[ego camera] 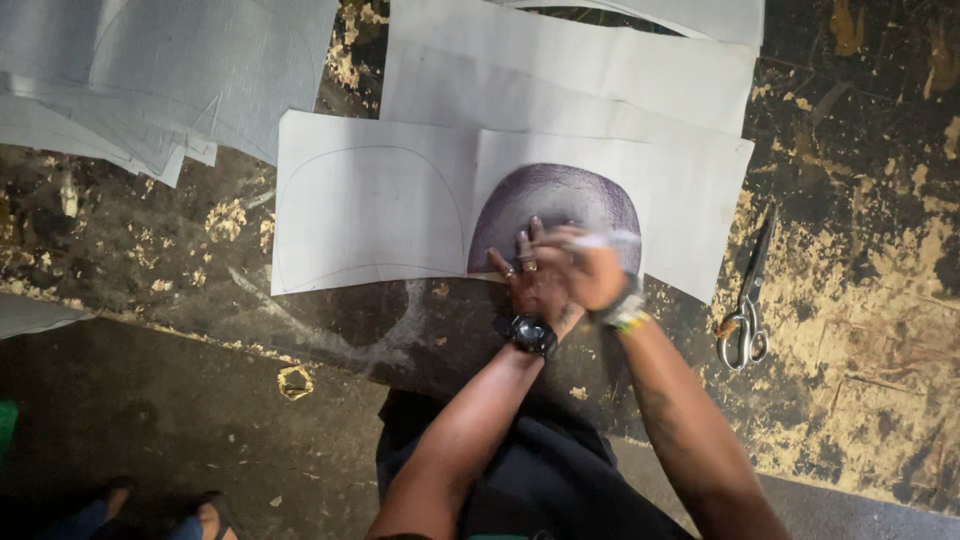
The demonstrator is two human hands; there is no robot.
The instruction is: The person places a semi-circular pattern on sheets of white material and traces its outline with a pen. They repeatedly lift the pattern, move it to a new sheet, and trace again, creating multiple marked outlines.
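Observation:
A white fabric sheet [370, 200] lies on a worn dark worktable [150, 250]. A dome-shaped dark template [560, 200] rests on its right half, and a drawn dome outline shows on its left half. My left hand [525, 280], with rings and a black wristwatch, presses flat on the template's lower edge. My right hand [590, 265], with a beaded bracelet, crosses over the left and grips a white marker [610, 239] at the template's lower right edge.
Scissors [745, 320] lie on the table to the right of the sheet. More white sheets [570, 60] are stacked behind, and grey fabric pieces [150, 70] lie at the top left. Someone's sandalled feet [210, 515] show at the bottom left.

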